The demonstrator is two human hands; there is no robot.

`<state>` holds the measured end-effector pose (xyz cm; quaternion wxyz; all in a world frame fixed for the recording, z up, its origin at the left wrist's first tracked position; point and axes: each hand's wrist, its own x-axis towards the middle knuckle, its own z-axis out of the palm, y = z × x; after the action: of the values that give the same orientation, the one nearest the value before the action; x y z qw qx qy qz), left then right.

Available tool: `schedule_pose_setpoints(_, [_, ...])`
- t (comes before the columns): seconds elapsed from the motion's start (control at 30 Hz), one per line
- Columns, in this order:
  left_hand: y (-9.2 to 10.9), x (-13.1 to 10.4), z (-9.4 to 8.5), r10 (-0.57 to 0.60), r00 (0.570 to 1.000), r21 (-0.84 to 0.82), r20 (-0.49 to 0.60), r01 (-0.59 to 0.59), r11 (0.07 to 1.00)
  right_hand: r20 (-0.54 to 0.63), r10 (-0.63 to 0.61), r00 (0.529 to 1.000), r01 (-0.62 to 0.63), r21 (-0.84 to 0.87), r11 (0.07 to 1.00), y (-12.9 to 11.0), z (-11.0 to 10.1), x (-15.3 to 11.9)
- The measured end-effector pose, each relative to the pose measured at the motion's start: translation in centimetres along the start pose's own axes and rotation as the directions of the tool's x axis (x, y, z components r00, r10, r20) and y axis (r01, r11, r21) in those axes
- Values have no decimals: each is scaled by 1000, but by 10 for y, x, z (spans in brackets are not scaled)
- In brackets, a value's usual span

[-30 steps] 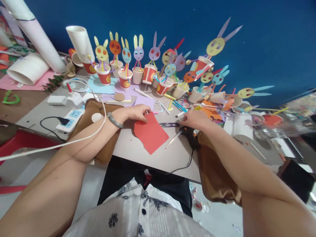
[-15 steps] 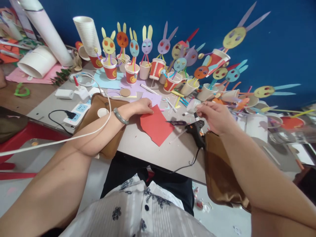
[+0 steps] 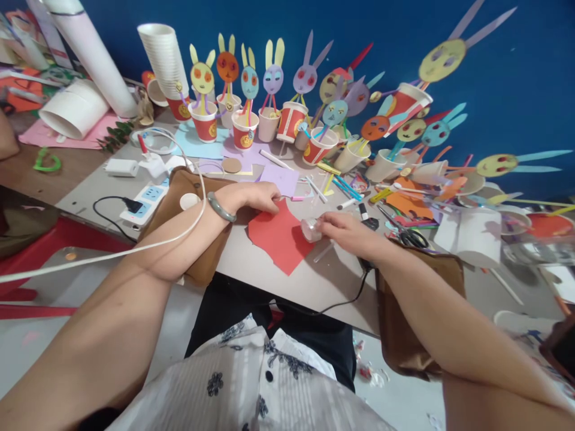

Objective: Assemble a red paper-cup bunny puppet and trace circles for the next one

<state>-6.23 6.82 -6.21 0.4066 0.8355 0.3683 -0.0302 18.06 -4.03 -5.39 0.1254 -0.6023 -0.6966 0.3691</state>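
— Doing what with the left hand?
— Bending at the wrist, touching the top edge of the red paper on the tabletop (cannot tell whether pinching it with the fingers or only resting there).
— And with the right hand?
— Reaching in palm down, clamping the fingers on a clear round thing at the paper's right edge.
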Motion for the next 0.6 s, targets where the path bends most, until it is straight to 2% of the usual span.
schedule_pose_setpoints(0.07, [2, -1, -1, -57, 996, 32, -63, 59, 998, 60, 127, 990, -138, 220, 966, 6, -6, 10])
schedule_pose_setpoints(0.13, [5, -3, -1, -100, 992, 54, -82, 104, 993, 87, 152, 985, -173, 356, 918, 11, -8, 18])
schedule_pose_setpoints(0.17, [6, -4, -2, -114, 990, 59, -89, 120, 991, 73, 138, 988, -155, 366, 918, 13, -9, 22])
schedule_pose_setpoints(0.27, [7, -6, -2, -147, 981, 59, -125, 155, 986, -87, 51, 995, -36, 168, 985, 19, -14, 34])
schedule_pose_setpoints(0.33, [7, -6, -2, -156, 978, 38, -136, 162, 986, -254, -2, 967, -6, -29, 1000, 24, -18, 41])
schedule_pose_setpoints(0.4, [6, -7, -2, -161, 978, 17, -135, 164, 986, -365, -59, 929, 10, -134, 991, 27, -21, 42])
schedule_pose_setpoints(0.47, [7, -7, -2, -163, 978, 6, -126, 166, 986, -391, -139, 910, 78, -168, 983, 28, -20, 37])
schedule_pose_setpoints(0.6, [14, -9, 0, -144, 989, -63, -43, 141, 988, -280, -320, 905, 288, -149, 946, 20, -8, 14])
